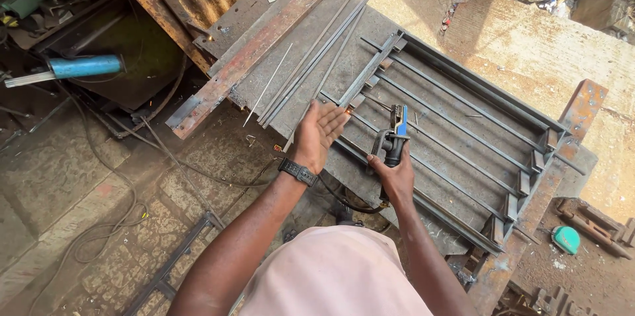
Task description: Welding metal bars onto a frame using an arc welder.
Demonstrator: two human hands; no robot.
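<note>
My right hand (395,174) grips a blue-and-black welding electrode holder (395,135) held over a grey steel bar frame (463,131) lying on a metal table (284,45). A thin rod runs from the holder's jaws toward a small bright spark at the frame's bar. My left hand (319,132) is raised flat beside that spot, fingers together and holding nothing, with a black watch (297,172) on the wrist. A black cable hangs below the holder.
Loose steel rods (317,58) and a rusty angle bar (251,51) lie on the table's left side. A blue tube of electrodes (83,67) rests at far left. Cables trail over the paved floor. A green cap (566,239) lies at lower right.
</note>
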